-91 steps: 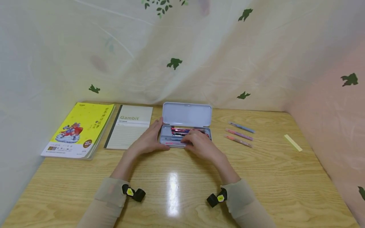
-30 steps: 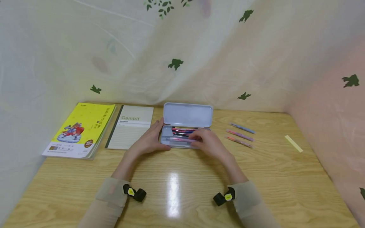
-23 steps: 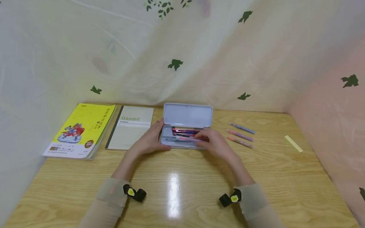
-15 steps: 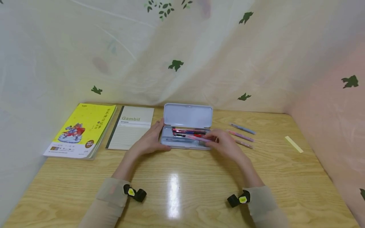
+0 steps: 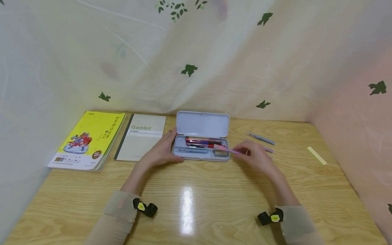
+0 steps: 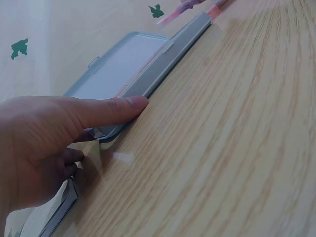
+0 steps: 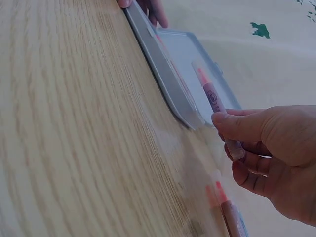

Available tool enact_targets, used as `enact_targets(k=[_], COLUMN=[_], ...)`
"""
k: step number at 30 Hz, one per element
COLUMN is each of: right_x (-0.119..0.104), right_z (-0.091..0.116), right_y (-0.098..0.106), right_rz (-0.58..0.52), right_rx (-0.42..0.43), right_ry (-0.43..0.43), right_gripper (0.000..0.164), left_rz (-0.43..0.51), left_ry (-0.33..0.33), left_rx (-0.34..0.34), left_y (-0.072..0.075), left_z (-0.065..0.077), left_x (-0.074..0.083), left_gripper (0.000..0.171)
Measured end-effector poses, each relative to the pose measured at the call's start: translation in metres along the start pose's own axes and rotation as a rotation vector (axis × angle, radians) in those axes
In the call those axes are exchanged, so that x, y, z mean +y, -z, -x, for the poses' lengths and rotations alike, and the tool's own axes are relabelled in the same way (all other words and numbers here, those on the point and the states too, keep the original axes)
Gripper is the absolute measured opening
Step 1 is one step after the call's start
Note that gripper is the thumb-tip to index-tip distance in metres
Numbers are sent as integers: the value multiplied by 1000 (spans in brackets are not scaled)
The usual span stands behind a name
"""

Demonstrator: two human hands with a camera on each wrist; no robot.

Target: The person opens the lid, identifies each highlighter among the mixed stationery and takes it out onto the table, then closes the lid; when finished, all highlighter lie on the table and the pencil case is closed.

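An open light-blue pencil case (image 5: 202, 124) stands at the back middle of the table, its lid raised. My left hand (image 5: 159, 151) grips its left end; in the left wrist view the thumb (image 6: 118, 109) lies along the front corner and the fingers are behind. Beyond the right end, my right hand (image 5: 257, 156) pinches a pink-tipped purple highlighter (image 7: 213, 98) between thumb and fingers, its capped tip pointing left over the case. Several pens (image 5: 203, 141) fill the rear compartment. A slim blue-grey pen (image 5: 193, 150) and a small grey block (image 5: 221, 153) lie in front.
Right of the case, a blue marker (image 5: 262, 139) and a purple one (image 5: 268, 149) lie on the table (image 5: 214, 200); the right hand partly hides others. Farther right is a yellow strip (image 5: 317, 156). A Gambit notebook (image 5: 137, 143) and a yellow book (image 5: 98, 126) lie left.
My right hand has taken the highlighter out of the front compartment and moved right with it, past the case's right end. My left hand keeps its place on the case.
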State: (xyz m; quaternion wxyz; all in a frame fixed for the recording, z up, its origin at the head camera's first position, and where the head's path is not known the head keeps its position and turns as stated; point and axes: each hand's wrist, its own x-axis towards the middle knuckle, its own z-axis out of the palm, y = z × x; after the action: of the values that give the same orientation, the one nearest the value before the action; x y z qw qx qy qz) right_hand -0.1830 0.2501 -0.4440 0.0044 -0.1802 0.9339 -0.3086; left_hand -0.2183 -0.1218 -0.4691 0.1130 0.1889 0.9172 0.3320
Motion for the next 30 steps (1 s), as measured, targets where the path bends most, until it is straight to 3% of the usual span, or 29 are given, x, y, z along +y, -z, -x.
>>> enact_targets(k=[30], right_x=[32], right_z=[29], right_y=[35], right_rz=[65], right_rx=[-9], right_ry=[-83], right_gripper=[13], left_rz=[-2], left_ry=[-7], left_rx=[-4], left_y=[1], left_z=[0], left_x=[1], left_gripper=[129])
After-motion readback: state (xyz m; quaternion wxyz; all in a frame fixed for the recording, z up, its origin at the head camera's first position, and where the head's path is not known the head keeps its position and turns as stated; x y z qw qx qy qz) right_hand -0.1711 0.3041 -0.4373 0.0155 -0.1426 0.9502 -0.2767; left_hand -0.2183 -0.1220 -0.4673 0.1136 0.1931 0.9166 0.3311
